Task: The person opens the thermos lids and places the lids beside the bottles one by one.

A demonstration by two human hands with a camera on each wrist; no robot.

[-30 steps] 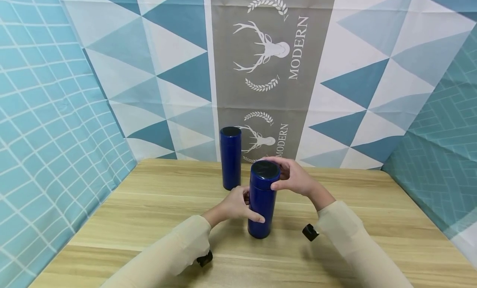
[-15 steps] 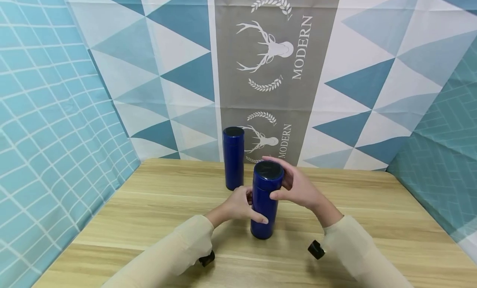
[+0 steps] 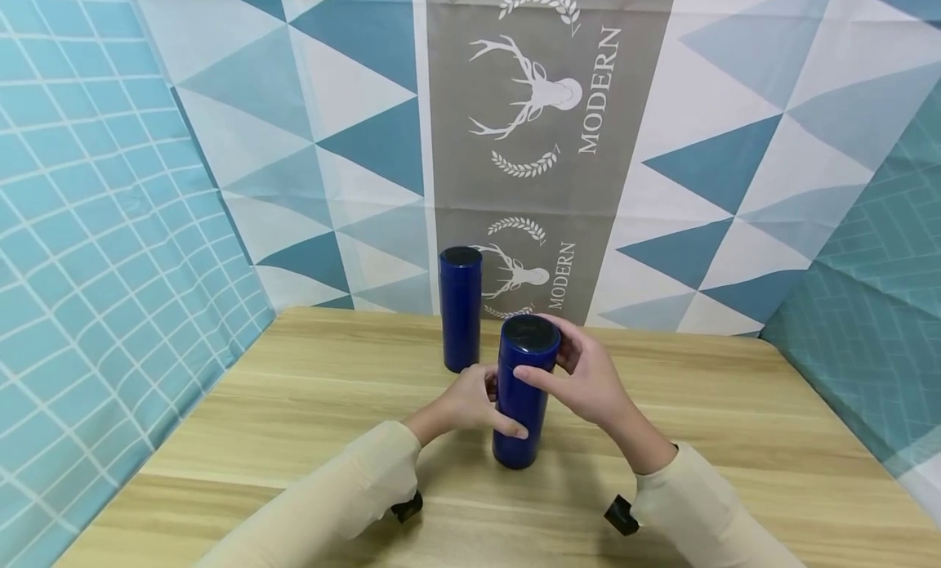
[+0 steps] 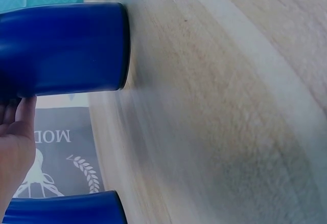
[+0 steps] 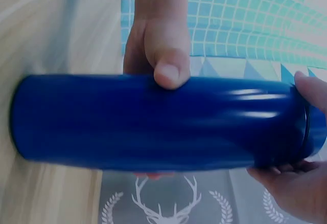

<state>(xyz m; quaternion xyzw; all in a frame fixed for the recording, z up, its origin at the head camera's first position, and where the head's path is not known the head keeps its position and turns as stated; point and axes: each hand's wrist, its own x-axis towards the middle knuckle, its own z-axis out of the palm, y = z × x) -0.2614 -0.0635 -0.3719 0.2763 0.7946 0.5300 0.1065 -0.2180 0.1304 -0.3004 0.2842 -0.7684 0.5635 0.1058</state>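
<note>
A blue thermos bottle [image 3: 519, 417] with a dark top stands upright on the table in the head view. Around its lower body my left hand [image 3: 466, 400] grips, its thumb across the front. My right hand [image 3: 588, 378] holds the bottle's lid end [image 3: 531, 347], thumb in front and fingers behind. The right wrist view shows the same bottle lying across the picture, with a seam line near the right hand's thumb [image 5: 311, 88]. Most of the left hand's fingers are hidden behind the bottle. Another blue thermos bottle [image 3: 461, 323] stands behind and to the left.
The wood-grain table [image 3: 294, 437] reaches back to a patterned cloth wall [image 3: 367, 143]. A blue tiled cloth [image 3: 95, 225] hangs at the left and a teal one [image 3: 867, 331] at the right. A black wrist device [image 3: 622, 515] sits under the right sleeve.
My right hand has turned around the top of the bottle, its thumb now further left across the front. The left hand keeps its grip. The rear bottle stays put; the head view shifts slightly.
</note>
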